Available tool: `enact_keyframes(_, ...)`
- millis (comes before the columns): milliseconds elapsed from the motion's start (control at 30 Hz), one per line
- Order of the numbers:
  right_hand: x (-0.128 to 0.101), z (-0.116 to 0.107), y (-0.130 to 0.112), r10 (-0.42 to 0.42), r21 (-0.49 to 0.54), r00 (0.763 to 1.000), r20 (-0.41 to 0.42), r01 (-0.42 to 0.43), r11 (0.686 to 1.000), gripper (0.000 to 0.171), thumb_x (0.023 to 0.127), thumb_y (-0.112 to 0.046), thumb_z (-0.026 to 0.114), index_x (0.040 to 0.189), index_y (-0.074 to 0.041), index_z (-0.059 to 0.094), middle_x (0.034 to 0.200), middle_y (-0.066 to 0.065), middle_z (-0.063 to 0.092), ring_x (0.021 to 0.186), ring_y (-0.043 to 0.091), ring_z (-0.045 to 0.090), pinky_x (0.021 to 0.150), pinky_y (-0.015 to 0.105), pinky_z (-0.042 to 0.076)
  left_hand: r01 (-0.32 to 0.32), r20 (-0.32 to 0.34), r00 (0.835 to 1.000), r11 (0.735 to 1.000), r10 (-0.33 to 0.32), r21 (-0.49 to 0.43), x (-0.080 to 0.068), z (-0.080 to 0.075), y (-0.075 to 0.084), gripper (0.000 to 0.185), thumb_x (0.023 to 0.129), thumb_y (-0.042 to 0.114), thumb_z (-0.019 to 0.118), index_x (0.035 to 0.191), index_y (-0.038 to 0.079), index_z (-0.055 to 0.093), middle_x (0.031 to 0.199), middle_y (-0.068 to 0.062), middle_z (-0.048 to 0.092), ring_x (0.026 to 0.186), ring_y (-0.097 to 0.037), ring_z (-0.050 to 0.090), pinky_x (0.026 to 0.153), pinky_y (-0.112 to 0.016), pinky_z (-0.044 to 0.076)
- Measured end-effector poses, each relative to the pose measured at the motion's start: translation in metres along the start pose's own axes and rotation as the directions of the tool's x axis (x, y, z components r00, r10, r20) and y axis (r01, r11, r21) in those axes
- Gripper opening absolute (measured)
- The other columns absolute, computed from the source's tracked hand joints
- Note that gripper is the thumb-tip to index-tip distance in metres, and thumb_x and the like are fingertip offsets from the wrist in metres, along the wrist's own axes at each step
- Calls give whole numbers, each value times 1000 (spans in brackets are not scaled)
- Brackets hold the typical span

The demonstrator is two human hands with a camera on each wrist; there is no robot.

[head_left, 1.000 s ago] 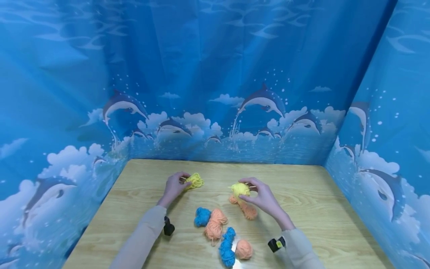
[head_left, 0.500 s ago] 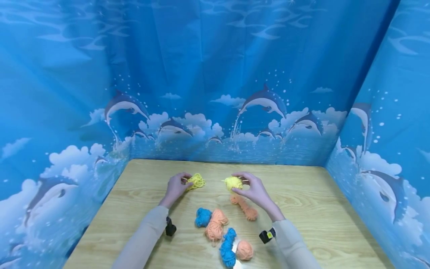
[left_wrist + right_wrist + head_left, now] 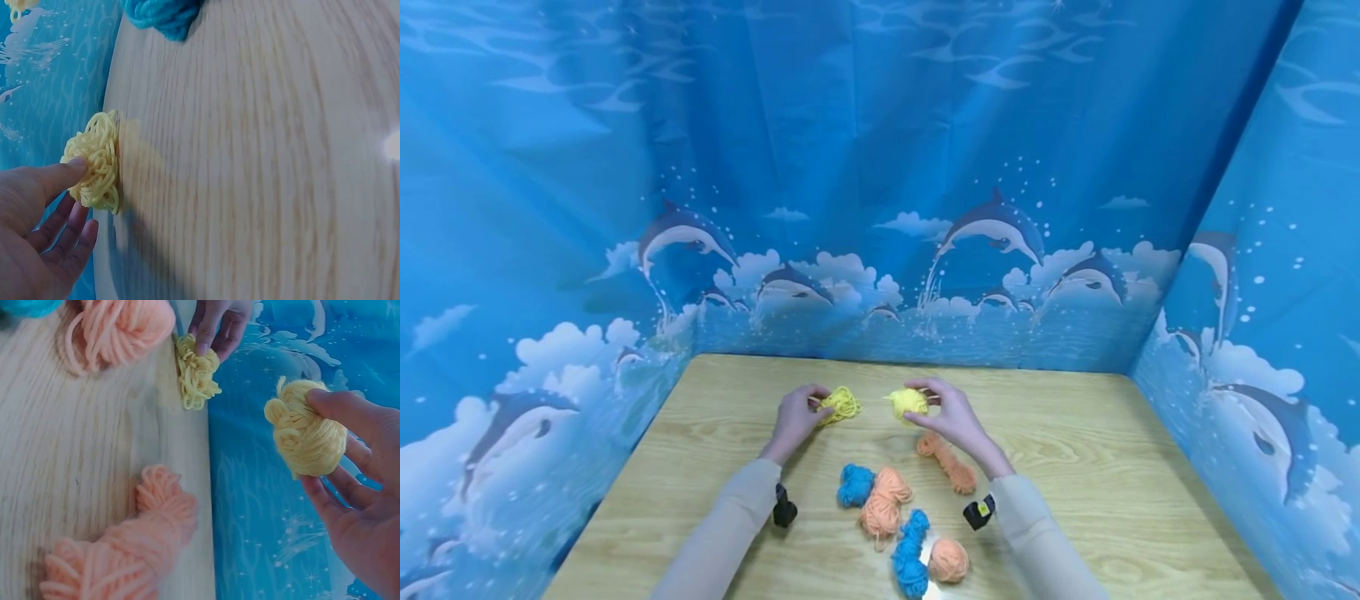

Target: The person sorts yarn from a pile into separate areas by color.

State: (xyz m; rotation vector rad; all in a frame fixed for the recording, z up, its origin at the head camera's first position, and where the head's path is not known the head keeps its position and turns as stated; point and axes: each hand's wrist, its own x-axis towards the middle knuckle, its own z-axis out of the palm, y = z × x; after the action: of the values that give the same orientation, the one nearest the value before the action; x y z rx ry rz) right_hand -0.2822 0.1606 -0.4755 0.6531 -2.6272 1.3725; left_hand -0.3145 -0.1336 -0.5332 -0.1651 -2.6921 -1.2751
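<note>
Head view: right hand [image 3: 953, 417] holds a yellow ball [image 3: 908, 402] of yarn just above the table [image 3: 1075, 450], far of centre; ball is roundish, tightly wound, no clear long axis, a short loose tuft sticks out to its left. Left hand [image 3: 795, 417] has a fingertip and thumb on a flat yellow coil [image 3: 841, 403] lying on the table, just left of the ball, not touching it. Nearer: orange skein [image 3: 947, 462], blue yarn [image 3: 854, 484], more orange and blue bundles. Left wrist view: coil [image 3: 95, 161] is a loose flat loop bundle, thumb pressing its edge, other fingers relaxed and straight. Right wrist view: ball [image 3: 307, 435] pinched between thumb and curled fingers, tuft pointing away from the palm; coil [image 3: 196, 372] and the orange skein [image 3: 125, 550] beyond.
</note>
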Motion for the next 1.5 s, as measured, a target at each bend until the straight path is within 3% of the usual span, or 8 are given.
enact_keyframes(433,17,17,4,7,-23,998,55,-6,1000,48,86,-14,83,131,-12,66,128,6,66,111,25,64,96,42,57,1,-24,1000,999,0,40,0,0,4,23,87,9,81,108,3,73,105,-12,72,91,-26,67,82,-44,58)
enact_keyframes(667,25,27,9,5,-36,995,98,-1,999,48,88,-15,81,132,-6,65,129,10,65,111,27,63,95,45,56,10,-19,1000,998,-8,61,-1,2,4,23,87,10,81,108,5,73,107,-12,71,92,-26,67,82,-44,58)
enact_keyframes(1167,41,49,16,37,-94,982,183,-20,995,49,83,-7,83,129,-2,66,125,14,67,105,28,64,90,41,57,3,-33,999,1000,-3,16,-3,3,3,27,88,9,80,113,4,71,111,-13,71,96,-28,67,85,-45,58)
enact_keyframes(1500,48,66,20,64,-109,968,244,-38,993,49,84,-7,83,129,0,65,127,16,67,114,32,64,98,46,54,2,-45,999,1000,-1,14,-3,5,2,28,87,10,81,112,3,71,110,-13,71,96,-28,67,86,-46,57)
